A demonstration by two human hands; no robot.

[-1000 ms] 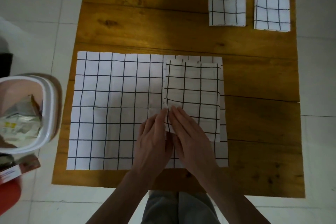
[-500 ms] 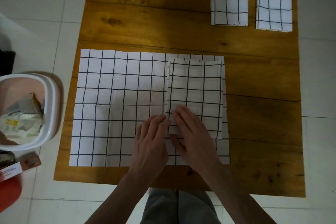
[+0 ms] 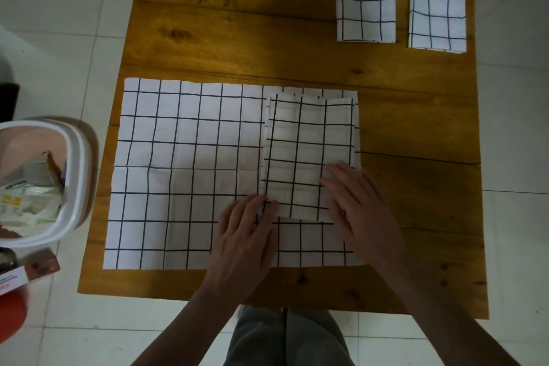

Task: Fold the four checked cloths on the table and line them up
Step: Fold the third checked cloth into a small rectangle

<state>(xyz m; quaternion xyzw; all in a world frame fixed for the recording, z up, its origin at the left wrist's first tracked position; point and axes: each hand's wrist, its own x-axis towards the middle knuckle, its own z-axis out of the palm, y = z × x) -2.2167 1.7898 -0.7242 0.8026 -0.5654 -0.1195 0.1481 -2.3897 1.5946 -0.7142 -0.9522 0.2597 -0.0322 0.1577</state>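
We see a square brown wooden worktop (image 3: 297, 47) on pale tiles. The largest item is a flat unfolded white cloth with black check lines (image 3: 184, 169), covering the worktop's near-left area. A partly folded white checked cloth (image 3: 309, 151) lies on that flat cloth's right part. Two small folded white checked cloths sit side by side, apart, at the worktop's far-right corner: left one (image 3: 366, 3), right one (image 3: 436, 9). A white plastic bin holding wrappers (image 3: 75, 181) stands on the floor left of the worktop.

Left hand (image 3: 243, 241): grip flat and wide, fingertips at the partly folded cloth's near-left corner. Right hand (image 3: 361, 208): grip flat and wide, pressing its near-right part. Neither clasps anything.
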